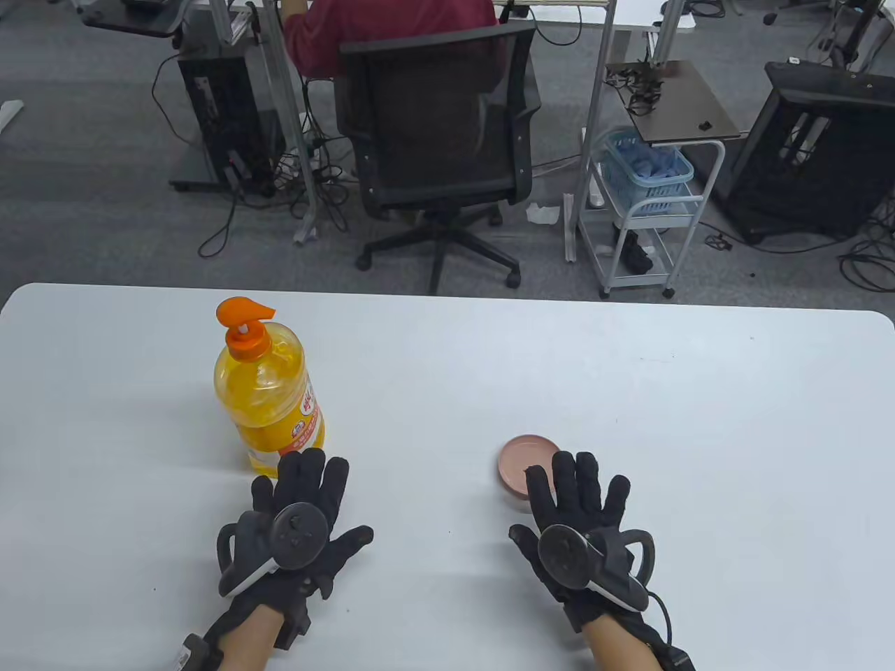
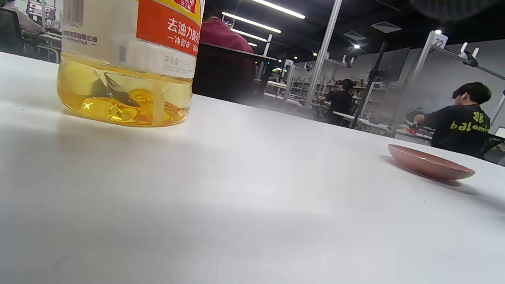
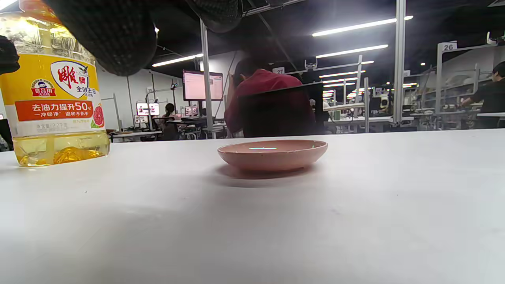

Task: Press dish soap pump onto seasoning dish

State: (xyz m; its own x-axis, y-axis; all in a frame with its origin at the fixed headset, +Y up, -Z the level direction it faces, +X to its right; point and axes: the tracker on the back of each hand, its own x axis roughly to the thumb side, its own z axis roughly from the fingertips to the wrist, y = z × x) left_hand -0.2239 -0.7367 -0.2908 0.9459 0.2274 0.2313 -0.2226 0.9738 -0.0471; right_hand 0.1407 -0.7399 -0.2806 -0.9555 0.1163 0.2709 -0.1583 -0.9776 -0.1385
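Left grip: the left hand lies flat on the desk, fingers spread, holding nothing, fingertips just short of the bottle's base.
Right grip: the right hand lies flat too, fingers spread, its fingertips overlapping the dish's near edge from above.
Dish soap bottle: upright on the left, orange pump untouched.
Seasoning dish: pink, shallow, well apart from the bottle.

My table view looks steeply down from above the near edge across the white table. Both my wrist views sit low near its surface, facing the far side; all three share the soap bottle and pink dish.
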